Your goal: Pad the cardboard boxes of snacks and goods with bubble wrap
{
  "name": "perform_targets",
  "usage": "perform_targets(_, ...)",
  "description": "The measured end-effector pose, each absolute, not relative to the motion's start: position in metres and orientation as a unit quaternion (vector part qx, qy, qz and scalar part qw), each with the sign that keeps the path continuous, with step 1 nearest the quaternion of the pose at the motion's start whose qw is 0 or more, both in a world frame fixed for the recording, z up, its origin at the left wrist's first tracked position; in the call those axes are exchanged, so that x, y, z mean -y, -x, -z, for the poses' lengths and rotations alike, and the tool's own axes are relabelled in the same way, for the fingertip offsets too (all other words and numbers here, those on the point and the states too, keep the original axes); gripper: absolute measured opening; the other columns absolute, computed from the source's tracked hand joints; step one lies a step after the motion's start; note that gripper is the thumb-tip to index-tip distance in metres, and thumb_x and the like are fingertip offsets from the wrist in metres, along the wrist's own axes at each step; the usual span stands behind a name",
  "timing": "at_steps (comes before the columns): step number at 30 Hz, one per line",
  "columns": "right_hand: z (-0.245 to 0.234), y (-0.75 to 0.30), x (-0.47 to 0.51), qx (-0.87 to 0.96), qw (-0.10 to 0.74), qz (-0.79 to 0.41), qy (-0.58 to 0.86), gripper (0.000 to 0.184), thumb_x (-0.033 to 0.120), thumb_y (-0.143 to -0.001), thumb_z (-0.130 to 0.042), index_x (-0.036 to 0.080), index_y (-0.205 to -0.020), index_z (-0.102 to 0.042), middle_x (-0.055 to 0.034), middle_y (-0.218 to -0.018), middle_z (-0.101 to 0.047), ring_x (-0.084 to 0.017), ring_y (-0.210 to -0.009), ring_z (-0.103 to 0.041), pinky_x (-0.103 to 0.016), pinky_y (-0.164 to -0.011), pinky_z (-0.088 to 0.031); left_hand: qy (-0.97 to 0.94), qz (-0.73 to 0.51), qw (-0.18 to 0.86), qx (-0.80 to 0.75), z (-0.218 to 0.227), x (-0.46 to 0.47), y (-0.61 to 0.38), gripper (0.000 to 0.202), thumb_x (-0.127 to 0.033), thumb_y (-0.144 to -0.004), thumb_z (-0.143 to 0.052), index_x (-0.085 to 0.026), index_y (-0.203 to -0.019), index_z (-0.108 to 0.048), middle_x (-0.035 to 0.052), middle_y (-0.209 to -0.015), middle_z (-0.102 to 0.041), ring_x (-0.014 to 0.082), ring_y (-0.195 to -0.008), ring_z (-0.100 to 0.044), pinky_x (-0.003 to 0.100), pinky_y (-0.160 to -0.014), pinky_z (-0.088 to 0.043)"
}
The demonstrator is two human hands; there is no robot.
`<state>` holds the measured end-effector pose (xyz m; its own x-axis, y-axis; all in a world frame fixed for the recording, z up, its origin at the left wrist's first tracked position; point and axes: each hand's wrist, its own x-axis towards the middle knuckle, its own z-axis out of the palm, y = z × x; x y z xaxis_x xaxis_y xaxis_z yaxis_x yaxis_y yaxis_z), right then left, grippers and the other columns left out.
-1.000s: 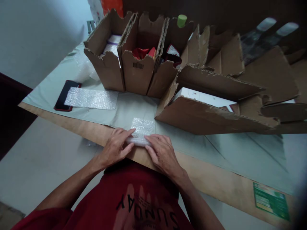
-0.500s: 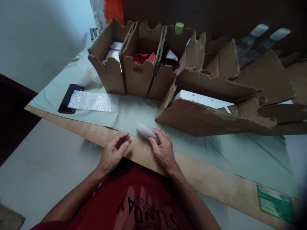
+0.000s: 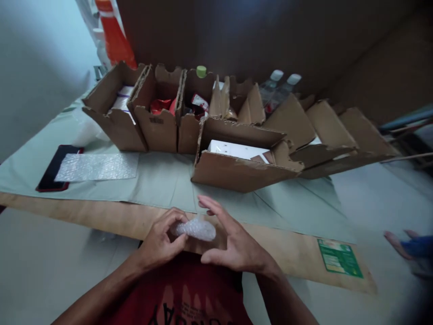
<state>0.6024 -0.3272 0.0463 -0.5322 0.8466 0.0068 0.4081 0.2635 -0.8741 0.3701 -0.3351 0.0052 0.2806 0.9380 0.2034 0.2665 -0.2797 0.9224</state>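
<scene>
A small roll of bubble wrap [image 3: 196, 229] is lifted just above the table's near edge, in front of my chest. My left hand [image 3: 162, 241] pinches its left end with curled fingers. My right hand [image 3: 230, 239] cups the roll's right side, fingers stretched and spread, palm against it. Whatever is wrapped inside is hidden.
A flat bubble wrap sheet [image 3: 97, 166] lies on a dark phone [image 3: 50, 174] at the left of the green cloth [image 3: 162, 180]. Open cardboard boxes [image 3: 155, 117] stand in a row behind; a low box [image 3: 237, 169] holds a white item. Another person's hand [image 3: 406, 246] shows at the right edge.
The bubble wrap went from flat under both hands to rolled up, then was lifted off the table. My left hand has taken hold of its end. The view has tilted up.
</scene>
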Motion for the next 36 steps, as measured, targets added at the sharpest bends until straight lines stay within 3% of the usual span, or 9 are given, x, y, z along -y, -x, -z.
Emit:
perform_targets(4, -0.063, -0.611, 0.322, 0.784, 0.204, -0.416, 0.414, 0.042, 0.02, -0.09, -0.065, 0.027, -0.131, -0.065, -0.0042, -0.122, -0.074, -0.021, -0.113, -0.068, -0.039, -0.102, -0.052, -0.698, -0.394, 0.438, -0.408, -0.011, 0.332, -0.386, 0.019, -0.009, -0.081, -0.057, -0.023, -0.093, -0.062, 0.0021, -0.09, -0.072, 0.0172, -0.087, -0.07, 0.026, -0.077, -0.056)
perform_targets(11, -0.087, -0.632, 0.326, 0.825, 0.185, -0.307, 0.437, 0.027, 0.013, -0.086, -0.06, 0.024, -0.108, -0.069, -0.0005, -0.096, -0.076, -0.019, -0.091, -0.07, -0.036, -0.087, -0.054, -0.758, -0.324, 0.461, -0.329, -0.029, 0.311, -0.392, 0.012, -0.017, -0.088, -0.064, -0.022, -0.099, -0.065, 0.0039, -0.091, -0.072, 0.0179, -0.084, -0.068, 0.029, -0.075, -0.055)
perform_targets(14, -0.121, -0.662, 0.324, 0.817, 0.231, -0.29, 0.441, 0.017, 0.017, -0.087, -0.063, 0.025, -0.101, -0.069, 0.001, -0.087, -0.074, -0.016, -0.079, -0.068, -0.029, -0.073, -0.054, -0.792, -0.392, 0.402, -0.241, -0.071, 0.277, -0.39, 0.029, -0.027, -0.089, -0.072, -0.021, -0.116, -0.065, 0.0093, -0.105, -0.074, 0.0229, -0.098, -0.069, 0.035, -0.085, -0.056)
perform_targets(18, -0.161, -0.717, 0.323, 0.742, 0.33, -0.232, 0.535, 0.016, 0.028, -0.084, -0.076, 0.028, -0.1, -0.072, 0.0028, -0.083, -0.073, -0.013, -0.068, -0.066, -0.023, -0.057, -0.049, -0.877, -0.38, 0.22, -0.197, -0.142, 0.209, -0.427, 0.017, -0.016, -0.094, -0.062, -0.02, -0.108, -0.071, 0.0068, -0.101, -0.076, 0.02, -0.097, -0.069, 0.033, -0.088, -0.053)
perform_targets(20, -0.17, -0.741, 0.32, 0.68, 0.396, -0.193, 0.587, 0.019, 0.03, -0.079, -0.081, 0.027, -0.097, -0.074, 0.0023, -0.078, -0.071, -0.013, -0.062, -0.063, -0.023, -0.052, -0.047, -0.922, -0.298, 0.193, -0.157, -0.164, 0.175, -0.464, 0.023, -0.01, -0.092, -0.057, -0.021, -0.104, -0.074, 0.0051, -0.106, -0.077, 0.0194, -0.1, -0.069, 0.032, -0.088, -0.051)
perform_targets(24, -0.173, -0.765, 0.303, 0.561, 0.504, -0.127, 0.644, 0.021, 0.025, -0.073, -0.083, 0.023, -0.092, -0.074, 0.0009, -0.076, -0.069, -0.012, -0.064, -0.059, -0.024, -0.057, -0.047, -0.974, -0.082, 0.174, -0.123, -0.163, 0.123, -0.538, 0.044, 0.0, -0.082, -0.052, -0.022, -0.11, -0.077, 0.0041, -0.1, -0.079, 0.0179, -0.086, -0.07, 0.027, -0.073, -0.047)
perform_targets(27, -0.169, -0.771, 0.283, 0.541, 0.504, -0.148, 0.657, 0.021, 0.029, -0.07, -0.081, 0.021, -0.086, -0.072, 0.0014, -0.073, -0.066, -0.012, -0.064, -0.056, -0.025, -0.058, -0.045, -0.984, -0.009, 0.136, -0.113, -0.144, 0.108, -0.565, 0.052, 0.0, -0.077, -0.054, -0.026, -0.118, -0.076, 0.0048, -0.101, -0.078, 0.0195, -0.085, -0.069, 0.027, -0.067, -0.044)
perform_targets(32, -0.157, -0.781, 0.267, 0.595, 0.432, -0.128, 0.666, 0.024, 0.04, -0.073, -0.077, 0.02, -0.087, -0.073, 0.0002, -0.076, -0.068, -0.014, -0.068, -0.057, -0.029, -0.062, -0.043, -0.99, 0.029, 0.074, -0.118, -0.136, 0.111, -0.565, 0.029, -0.007, -0.079, -0.057, -0.021, -0.092, -0.079, 0.0066, -0.097, -0.076, 0.0199, -0.084, -0.066, 0.028, -0.068, -0.044)
perform_targets(36, -0.164, -0.777, 0.27, 0.603, 0.422, -0.073, 0.673, 0.024, 0.041, -0.075, -0.076, 0.02, -0.086, -0.073, 0.0005, -0.075, -0.067, -0.014, -0.068, -0.056, -0.03, -0.063, -0.041, -0.985, 0.024, 0.078, -0.152, -0.147, 0.114, -0.553, 0.033, -0.006, -0.076, -0.054, -0.023, -0.089, -0.079, 0.004, -0.093, -0.076, 0.0176, -0.079, -0.067, 0.027, -0.067, -0.045)
